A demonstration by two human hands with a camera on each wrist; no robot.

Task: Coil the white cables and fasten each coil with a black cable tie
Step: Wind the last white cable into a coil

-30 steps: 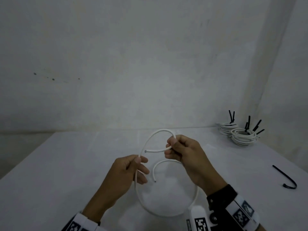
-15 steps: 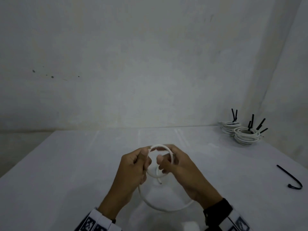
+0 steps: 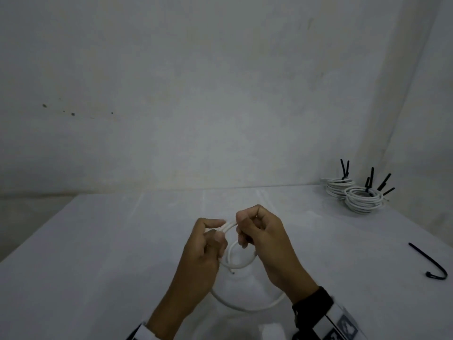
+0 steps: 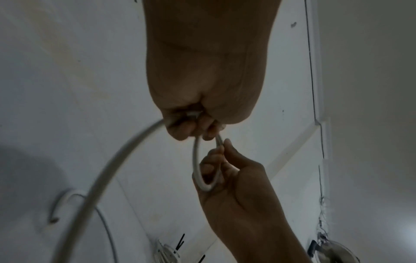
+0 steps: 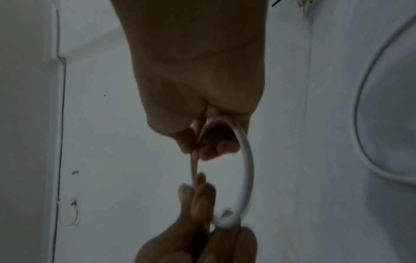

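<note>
Both hands are up over the middle of the white tabletop (image 3: 98, 266), working the same white cable (image 3: 241, 265). The left hand (image 3: 204, 249) pinches it between thumb and curled fingers, and the right hand (image 3: 263, 239) has its fingers curled round the strands just beside it, so the two are nearly touching at the top of a small loop. That small loop hangs between them in the lower centre of the head view, and a bigger, looser loop of the same cable droops below it toward the bottom of the frame, with one free end poking out just under the left hand.

From the left wrist camera you see the left hand (image 4: 198, 99) gripping the cable (image 4: 195, 160) with the narrow loop running down into the right hand (image 4: 231, 179). The right wrist camera shows the same thing flipped, though it's pretty dark and blurry.

Over in the right of the head view, up against the wall, sit two stacks of finished coils (image 3: 362, 200) with black tie ends sticking up. A loose black cable tie (image 3: 427, 262) with a hooked end lies on the tabletop at the right edge of the frame, well apart from the hands.
</note>
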